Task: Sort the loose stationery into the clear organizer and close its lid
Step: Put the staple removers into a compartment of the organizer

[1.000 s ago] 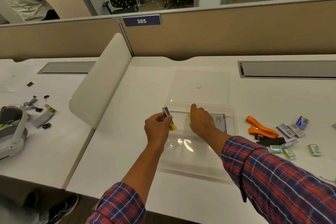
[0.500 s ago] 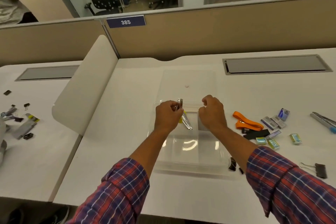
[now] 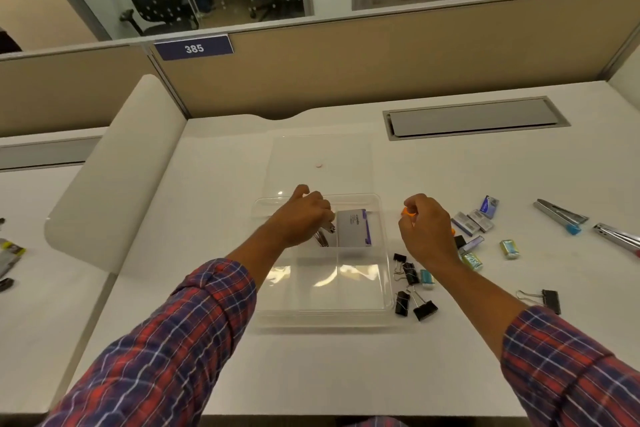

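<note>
The clear organizer [image 3: 387, 253] stands in the middle of the white desk, and its open lid [image 3: 318, 156] lies flat behind it. My left hand [image 3: 304, 215] hovers over the far left compartment, closed on a silver metal tool [image 3: 323, 236] that pokes out below the fingers. A grey and purple card box [image 3: 355, 227] lies in the far right compartment. My right hand [image 3: 424, 232] is to the right of the organizer, fingertips pinched on the far end of an orange strap [image 3: 406, 212]; the hand hides most of the strap.
Black binder clips [image 3: 415, 302] lie beside the organizer's right wall, and another one [image 3: 547, 300] lies further right. Small staple boxes [image 3: 472, 220], green packets [image 3: 509, 248] and silver staplers [image 3: 559, 217] are spread to the right. A white divider [image 3: 114, 177] rises on the left.
My right hand left the organizer and moved right onto the orange strap. My left hand lowered the silver tool toward the far left compartment. The card box now shows uncovered.
</note>
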Available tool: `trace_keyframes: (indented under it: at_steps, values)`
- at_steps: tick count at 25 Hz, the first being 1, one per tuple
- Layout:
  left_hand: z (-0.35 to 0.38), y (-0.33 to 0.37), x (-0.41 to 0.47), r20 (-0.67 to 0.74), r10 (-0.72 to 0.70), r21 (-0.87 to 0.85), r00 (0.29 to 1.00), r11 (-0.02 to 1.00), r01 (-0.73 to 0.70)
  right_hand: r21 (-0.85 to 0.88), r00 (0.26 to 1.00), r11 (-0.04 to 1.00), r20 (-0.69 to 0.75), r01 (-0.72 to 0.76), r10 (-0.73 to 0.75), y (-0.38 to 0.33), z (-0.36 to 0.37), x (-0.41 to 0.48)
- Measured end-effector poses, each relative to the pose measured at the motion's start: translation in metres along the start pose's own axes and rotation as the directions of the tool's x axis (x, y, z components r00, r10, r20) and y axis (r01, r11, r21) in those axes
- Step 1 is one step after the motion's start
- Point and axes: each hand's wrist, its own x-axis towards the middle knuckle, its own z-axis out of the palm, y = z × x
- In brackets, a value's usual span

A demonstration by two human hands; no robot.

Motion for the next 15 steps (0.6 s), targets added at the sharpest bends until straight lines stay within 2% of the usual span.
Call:
trace_keyframes:
  at_steps: [3, 5, 7, 11, 15]
  values:
    - [0.008, 0.006, -0.005, -0.097, 0.041, 0.018, 0.994, 0.999, -0.040, -0.011, 0.999, 1.000, 0.032, 0.002, -0.002, 0.007, -0.011, -0.002]
    - [0.014, 0.014, -0.011, -0.165, -0.041, -0.026, 0.985, 0.999, 0.037, -0.015, 0.998, 1.000, 0.055, -0.001, 0.002, 0.010, -0.016, -0.002]
    - [0.018, 0.018, -0.014, -0.183, -0.194, -0.081, 0.964, 0.980, 0.182, -0.020, 0.997, 1.000, 0.073, 0.007, -0.005, 0.013, -0.019, -0.002]
    - [0.017, 0.028, -0.011, -0.053, -0.509, -0.172, 0.859, 0.852, 0.494, -0.017, 0.996, 1.000, 0.085, 0.022, -0.021, 0.015, -0.020, 0.001]
    - [0.018, 0.036, -0.006, 0.092, -0.619, -0.144, 0.780, 0.767, 0.625, -0.023, 0.995, 0.999, 0.094, 0.029, -0.027, 0.017, -0.020, 0.002]
